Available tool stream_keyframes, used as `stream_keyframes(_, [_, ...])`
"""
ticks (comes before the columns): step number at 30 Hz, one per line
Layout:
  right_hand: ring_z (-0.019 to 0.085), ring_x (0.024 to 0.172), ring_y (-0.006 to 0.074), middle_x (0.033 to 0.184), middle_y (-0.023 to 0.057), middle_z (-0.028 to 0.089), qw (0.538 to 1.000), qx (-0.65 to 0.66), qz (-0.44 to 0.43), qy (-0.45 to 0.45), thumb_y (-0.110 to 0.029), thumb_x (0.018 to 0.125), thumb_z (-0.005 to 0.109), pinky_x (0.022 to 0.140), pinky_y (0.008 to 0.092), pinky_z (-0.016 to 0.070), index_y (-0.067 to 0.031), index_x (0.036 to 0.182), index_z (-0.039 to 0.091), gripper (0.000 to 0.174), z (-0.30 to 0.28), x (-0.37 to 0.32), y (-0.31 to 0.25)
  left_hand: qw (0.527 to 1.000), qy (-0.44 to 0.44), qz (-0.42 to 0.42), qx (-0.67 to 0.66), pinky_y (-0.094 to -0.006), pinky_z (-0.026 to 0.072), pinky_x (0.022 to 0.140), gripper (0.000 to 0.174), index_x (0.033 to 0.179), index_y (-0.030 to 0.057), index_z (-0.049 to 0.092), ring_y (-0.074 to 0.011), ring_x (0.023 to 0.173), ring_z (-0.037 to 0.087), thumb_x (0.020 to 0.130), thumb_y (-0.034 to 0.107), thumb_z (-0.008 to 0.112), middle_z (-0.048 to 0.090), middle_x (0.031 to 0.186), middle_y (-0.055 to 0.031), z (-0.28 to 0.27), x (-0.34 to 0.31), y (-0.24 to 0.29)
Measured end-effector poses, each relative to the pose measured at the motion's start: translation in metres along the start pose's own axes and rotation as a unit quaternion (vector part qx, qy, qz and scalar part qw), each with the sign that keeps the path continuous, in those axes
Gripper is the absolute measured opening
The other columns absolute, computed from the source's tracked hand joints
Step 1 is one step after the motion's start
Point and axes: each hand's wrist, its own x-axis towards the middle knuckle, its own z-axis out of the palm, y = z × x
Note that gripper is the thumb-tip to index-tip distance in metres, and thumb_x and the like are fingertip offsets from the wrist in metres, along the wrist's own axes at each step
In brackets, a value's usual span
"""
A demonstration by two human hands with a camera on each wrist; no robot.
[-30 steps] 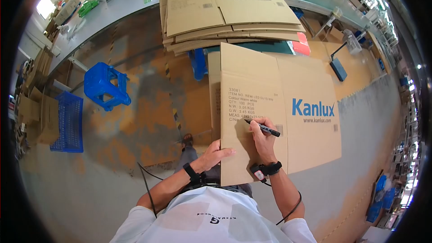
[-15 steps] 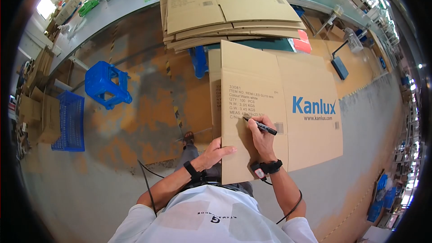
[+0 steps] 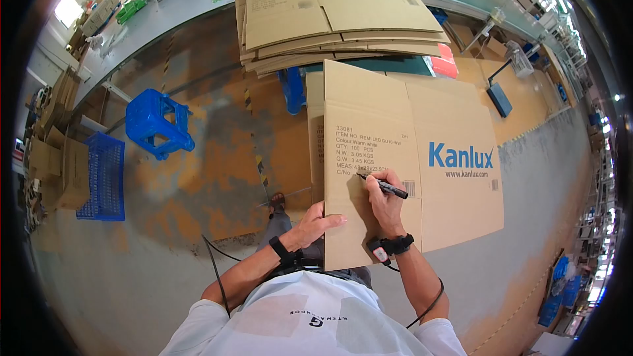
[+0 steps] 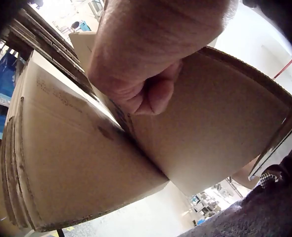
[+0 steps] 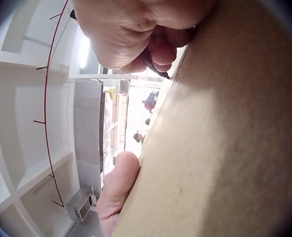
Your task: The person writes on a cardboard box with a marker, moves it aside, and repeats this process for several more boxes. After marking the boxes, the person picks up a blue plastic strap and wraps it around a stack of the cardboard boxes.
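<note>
A flattened cardboard carton (image 3: 455, 112) with blue Kanlux lettering stands tilted up before me. My left hand (image 3: 313, 225) grips its left edge, thumb on the printed face. In the left wrist view, curled fingers (image 4: 158, 94) show behind the board. My right hand (image 3: 388, 206) holds a black marker (image 3: 395, 190), its tip at the printed "C/No." line below the other text. The right wrist view shows the marker tip (image 5: 164, 75) close to the board and the left thumb (image 5: 121, 173) over the edge. More folded cartons (image 4: 81, 163) stand behind the held one.
A stack of flattened cartons (image 3: 283, 16) lies on the green-topped table beyond. To the left are a blue stool (image 3: 146, 115), a blue crate (image 3: 104, 178) and a long workbench (image 3: 158, 16). A cable (image 3: 214, 264) hangs by the left arm.
The marker has shifted slightly in the right hand's grip area, its tip staying near the "C/No." line. The left hand keeps its hold on the carton's edge.
</note>
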Motion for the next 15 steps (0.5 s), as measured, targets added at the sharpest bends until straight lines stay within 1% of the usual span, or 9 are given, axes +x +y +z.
stream_keyframes(3, [0.045, 0.059, 0.0037, 0.063, -0.0028, 0.055, 0.999, 0.031, 0.007, 0.008, -0.008, 0.087, 0.067, 0.052, 0.0220, 0.0373, -0.0008, 0.083, 0.063, 0.010, 0.002, 0.000, 0.000, 1.000, 0.005, 0.006, 0.000, -0.0286, 0.0502, 0.088, 0.035, 0.122, 0.0016, 0.057, -0.0104, 0.098, 0.062, 0.092, 0.017, 0.065, 0.065, 0.110, -0.0037, 0.000, 0.000, 0.001])
stream_keyframes(6, [0.045, 0.058, 0.0036, 0.063, -0.0027, 0.054, 1.000, 0.023, 0.011, 0.006, -0.010, 0.088, 0.066, 0.052, 0.0221, 0.0367, -0.0007, 0.081, 0.062, 0.013, 0.003, 0.002, -0.001, 1.000, 0.007, 0.003, 0.004, -0.0287, 0.0503, 0.088, 0.033, 0.121, 0.0017, 0.058, -0.0102, 0.098, 0.061, 0.092, 0.017, 0.064, 0.065, 0.110, -0.0036, -0.001, 0.001, -0.001])
stream_keyframes(9, [0.046, 0.058, 0.0039, 0.068, -0.0012, 0.057, 0.998, 0.040, 0.030, -0.023, -0.010, 0.091, 0.065, 0.051, 0.0213, 0.0370, -0.0018, 0.088, 0.063, 0.009, -0.007, 0.001, 0.007, 1.000, 0.010, 0.010, -0.019, -0.0285, 0.0517, 0.087, 0.036, 0.122, 0.0000, 0.056, -0.0118, 0.098, 0.063, 0.091, 0.015, 0.066, 0.066, 0.111, -0.0056, -0.005, 0.003, -0.006])
stream_keyframes(11, [0.048, 0.057, 0.0049, 0.072, 0.0016, 0.060, 0.994, 0.096, 0.040, 0.034, -0.012, 0.094, 0.062, 0.050, 0.0208, 0.0382, -0.0027, 0.095, 0.060, 0.009, -0.018, -0.004, -0.006, 0.999, 0.011, -0.002, -0.040, -0.0287, 0.0528, 0.084, 0.035, 0.121, -0.0003, 0.057, -0.0121, 0.095, 0.064, 0.091, 0.016, 0.066, 0.067, 0.107, -0.0057, -0.008, 0.005, -0.013])
stream_keyframes(12, [0.049, 0.056, 0.0054, 0.074, 0.0029, 0.061, 0.989, 0.132, 0.038, 0.054, -0.012, 0.095, 0.061, 0.050, 0.0205, 0.0387, -0.0032, 0.099, 0.059, 0.010, -0.021, -0.003, -0.021, 0.999, 0.018, 0.002, -0.045, -0.0289, 0.0534, 0.083, 0.035, 0.120, -0.0005, 0.057, -0.0123, 0.094, 0.064, 0.091, 0.016, 0.066, 0.067, 0.106, -0.0058, -0.011, 0.006, -0.011])
stream_keyframes(13, [0.049, 0.060, 0.0048, 0.080, 0.0029, 0.061, 0.981, 0.166, 0.074, 0.067, -0.016, 0.097, 0.059, 0.051, 0.0203, 0.0385, -0.0051, 0.109, 0.058, 0.016, -0.032, -0.007, -0.044, 0.998, 0.051, -0.033, -0.005, -0.0293, 0.0539, 0.082, 0.036, 0.120, -0.0006, 0.058, -0.0126, 0.092, 0.065, 0.091, 0.017, 0.067, 0.068, 0.104, -0.0061, -0.011, 0.006, -0.011])
stream_keyframes(14, [0.049, 0.061, 0.0042, 0.081, 0.0008, 0.059, 0.986, 0.129, 0.084, 0.068, -0.021, 0.099, 0.058, 0.053, 0.0198, 0.0387, -0.0072, 0.115, 0.057, 0.021, -0.050, -0.008, -0.044, 0.993, 0.091, -0.060, 0.036, -0.0298, 0.0544, 0.081, 0.036, 0.119, -0.0008, 0.058, -0.0130, 0.091, 0.065, 0.090, 0.019, 0.069, 0.068, 0.103, -0.0065, -0.010, 0.008, -0.012])
stream_keyframes(15, [0.047, 0.060, 0.0032, 0.078, -0.0009, 0.056, 0.974, 0.154, 0.108, 0.124, -0.024, 0.099, 0.058, 0.051, 0.0185, 0.0375, -0.0071, 0.119, 0.056, 0.026, -0.056, -0.010, -0.061, 0.996, 0.082, -0.015, 0.039, -0.0311, 0.0544, 0.081, 0.040, 0.120, -0.0005, 0.058, -0.0137, 0.093, 0.065, 0.089, 0.021, 0.071, 0.068, 0.105, -0.0079, -0.013, 0.012, -0.017])
